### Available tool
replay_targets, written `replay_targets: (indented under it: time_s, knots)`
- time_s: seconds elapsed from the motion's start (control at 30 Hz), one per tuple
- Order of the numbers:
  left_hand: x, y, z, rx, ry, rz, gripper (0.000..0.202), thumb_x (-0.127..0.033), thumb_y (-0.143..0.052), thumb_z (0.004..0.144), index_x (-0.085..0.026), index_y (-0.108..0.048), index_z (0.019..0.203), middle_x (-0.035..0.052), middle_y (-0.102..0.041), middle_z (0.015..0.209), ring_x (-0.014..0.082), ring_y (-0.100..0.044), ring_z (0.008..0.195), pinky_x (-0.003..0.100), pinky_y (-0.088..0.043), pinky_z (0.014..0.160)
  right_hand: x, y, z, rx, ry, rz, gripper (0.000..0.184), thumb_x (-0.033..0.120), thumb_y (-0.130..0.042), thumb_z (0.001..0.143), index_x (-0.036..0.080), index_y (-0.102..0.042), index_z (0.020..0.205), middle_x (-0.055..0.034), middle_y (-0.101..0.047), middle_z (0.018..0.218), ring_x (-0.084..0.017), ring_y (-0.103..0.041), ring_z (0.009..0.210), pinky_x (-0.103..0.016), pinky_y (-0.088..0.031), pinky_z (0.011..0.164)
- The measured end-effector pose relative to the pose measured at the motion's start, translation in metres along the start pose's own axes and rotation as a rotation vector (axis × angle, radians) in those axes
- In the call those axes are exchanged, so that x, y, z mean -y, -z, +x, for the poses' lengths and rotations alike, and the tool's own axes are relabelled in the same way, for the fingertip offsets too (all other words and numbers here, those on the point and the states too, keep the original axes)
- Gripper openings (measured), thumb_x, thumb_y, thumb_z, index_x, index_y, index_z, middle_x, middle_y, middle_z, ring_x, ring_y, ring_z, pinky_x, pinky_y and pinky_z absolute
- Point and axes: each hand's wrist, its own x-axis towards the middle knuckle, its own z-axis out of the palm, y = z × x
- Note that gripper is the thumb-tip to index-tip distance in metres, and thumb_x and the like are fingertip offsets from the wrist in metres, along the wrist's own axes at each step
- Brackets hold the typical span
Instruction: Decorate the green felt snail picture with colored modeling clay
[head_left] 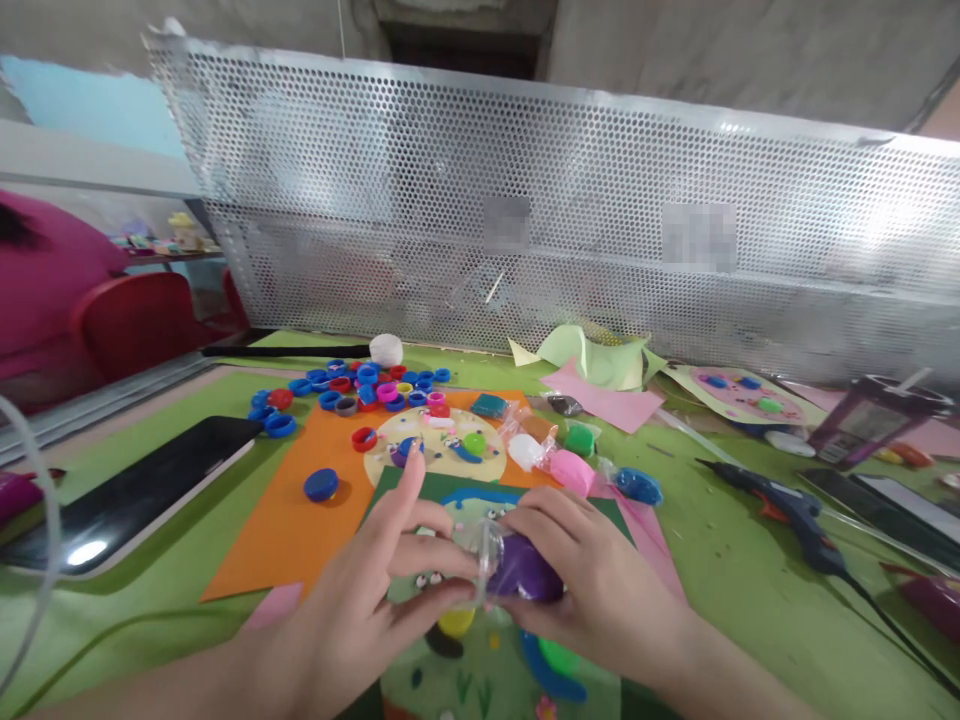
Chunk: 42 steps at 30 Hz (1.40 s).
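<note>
From where I stand, the far left has a black phone (142, 490). Next come the caps (367, 373), a loose heap of mostly blue and red ones, with one blue cap (322, 486) apart on the orange sheet (270, 540). The left hand (367, 580) has one finger raised while its thumb and other fingers pinch the edge of a clear bag (487, 560). Inside is a purple lump (529, 572), and the right hand (592, 570) has its fingers curled around that end. The bag is between the hands, over the green card (487, 670). Just beyond lie small clear packets (571, 470) holding teal, white, pink, green and blue lumps. Right of them is a glue gun (799, 520), then a dark purple carton (870, 425) with a straw; I can't see inside. Its pale label is too small to read.
</note>
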Motion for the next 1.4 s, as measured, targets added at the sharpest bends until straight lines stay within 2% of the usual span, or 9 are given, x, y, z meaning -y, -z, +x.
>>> replay_targets:
  time_s: [0.2, 0.37, 0.53, 0.73, 0.93, 1.0, 1.1, 1.23, 1.4]
  knots:
    - [0.0, 0.001, -0.003, 0.01, 0.011, -0.036, 0.084, -0.033, -0.053, 0.089, -0.034, 0.014, 0.14, -0.0075, -0.072, 0.07, 0.0196, -0.062, 0.082, 0.032, -0.046, 0.081, 0.004, 0.0, 0.001, 0.066, -0.079, 0.099, 0.025, 0.019, -0.062, 0.07, 0.016, -0.055, 0.094, -0.0055, -0.059, 0.087, -0.019, -0.057, 0.077, -0.033, -0.05, 0.064]
    - [0.004, 0.002, -0.01, 0.026, 0.067, -0.026, 0.098, -0.026, -0.057, 0.086, -0.033, 0.026, 0.136, -0.0064, -0.072, 0.081, 0.0178, -0.063, 0.075, 0.031, -0.048, 0.079, 0.01, 0.0, 0.003, 0.076, -0.192, 0.317, 0.027, 0.011, -0.063, 0.066, 0.018, -0.054, 0.09, -0.0033, -0.056, 0.087, -0.016, -0.056, 0.076, -0.028, -0.049, 0.065]
    - [0.004, 0.004, -0.012, 0.024, 0.017, -0.081, 0.098, -0.021, -0.055, 0.087, -0.034, 0.03, 0.133, -0.0087, -0.072, 0.08, 0.0193, -0.06, 0.082, 0.032, -0.047, 0.077, 0.015, -0.004, 0.0, 0.058, -0.309, 0.402, 0.027, 0.006, -0.061, 0.062, 0.018, -0.054, 0.085, -0.0016, -0.054, 0.084, -0.015, -0.055, 0.074, -0.029, -0.048, 0.064]
    - [-0.003, 0.001, -0.009, -0.061, 0.078, -0.196, 0.096, -0.021, -0.059, 0.085, -0.038, 0.02, 0.137, -0.0094, -0.068, 0.069, 0.0191, -0.058, 0.073, 0.032, -0.047, 0.073, 0.016, -0.004, 0.0, 0.037, -0.261, 0.396, 0.027, 0.008, -0.059, 0.062, 0.018, -0.054, 0.087, -0.0023, -0.055, 0.084, -0.016, -0.054, 0.074, -0.03, -0.048, 0.063]
    - [-0.011, 0.003, 0.011, -0.168, 0.518, -0.534, 0.095, -0.028, -0.069, 0.076, -0.025, -0.001, 0.143, -0.0064, -0.063, 0.059, 0.0152, -0.055, 0.07, 0.024, -0.046, 0.068, 0.012, -0.001, 0.0, -0.027, -0.276, 0.239, 0.03, 0.013, -0.064, 0.063, 0.021, -0.054, 0.09, -0.0011, -0.059, 0.086, -0.017, -0.058, 0.074, -0.031, -0.049, 0.063]
    - [-0.006, 0.004, 0.015, -0.186, 0.596, -0.628, 0.085, -0.032, -0.068, 0.076, -0.025, -0.014, 0.142, -0.0051, -0.062, 0.063, 0.0136, -0.055, 0.068, 0.022, -0.046, 0.065, 0.011, 0.0, 0.0, -0.062, -0.27, 0.195, 0.033, 0.015, -0.065, 0.064, 0.021, -0.052, 0.094, -0.0017, -0.061, 0.09, -0.017, -0.06, 0.079, -0.03, -0.05, 0.066]
    - [0.005, 0.001, 0.015, -0.199, 0.669, -0.615, 0.05, -0.039, -0.06, 0.082, -0.025, -0.044, 0.128, -0.0019, -0.059, 0.075, 0.0122, -0.053, 0.069, 0.02, -0.045, 0.064, 0.01, -0.001, -0.001, -0.088, -0.298, 0.131, 0.03, 0.018, -0.064, 0.066, 0.02, -0.051, 0.093, -0.0008, -0.064, 0.086, -0.017, -0.062, 0.074, -0.027, -0.049, 0.06]
    - [0.012, -0.001, 0.011, -0.116, 0.664, -0.546, 0.029, -0.044, -0.045, 0.089, -0.023, -0.06, 0.102, 0.0011, -0.057, 0.083, 0.0139, -0.051, 0.073, 0.023, -0.044, 0.065, 0.009, -0.001, 0.0, -0.096, -0.365, 0.065, 0.029, 0.024, -0.064, 0.067, 0.021, -0.049, 0.091, 0.0028, -0.064, 0.068, -0.015, -0.06, 0.055, -0.024, -0.044, 0.046]
    - [-0.001, 0.004, 0.009, 0.118, 0.472, -0.29, 0.024, -0.04, -0.064, 0.073, -0.022, -0.055, 0.086, 0.0005, -0.052, 0.083, 0.0163, -0.051, 0.075, 0.023, -0.045, 0.063, 0.011, -0.004, -0.002, -0.127, -0.322, 0.023, 0.039, 0.03, -0.064, 0.069, 0.02, -0.043, 0.101, -0.0025, -0.065, 0.079, -0.018, -0.063, 0.067, -0.027, -0.049, 0.053]
